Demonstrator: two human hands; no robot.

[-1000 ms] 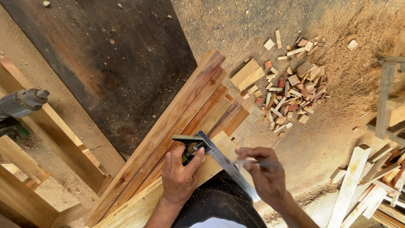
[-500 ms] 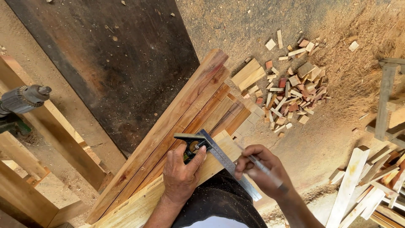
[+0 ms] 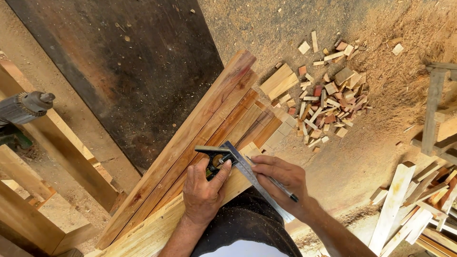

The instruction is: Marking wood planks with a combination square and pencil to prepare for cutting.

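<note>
**Marking along a combination square on stacked boards**

Left hand point(image 3: 203, 192) clamped on the combination square point(image 3: 227, 161), lower centre of frame; right hand point(image 3: 281, 183) pinching a pen point(image 3: 278, 184) at the blade. Best done with stock tight against the boards point(image 3: 190, 143). Offcuts point(image 3: 328, 95) upper right, drill point(image 3: 24, 108) far left, neither obstructing.

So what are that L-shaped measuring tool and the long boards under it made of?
The L-shaped combination square looks like metal: its long ruler blade is a dull silver-grey with a flat sheen, and its head is dark, perhaps painted. The long reddish-brown boards are plainly wood, bare and unvarnished, with visible grain streaks and a matte, dusty surface. The left hand presses the square down; the right hand holds a slim pen.
</note>
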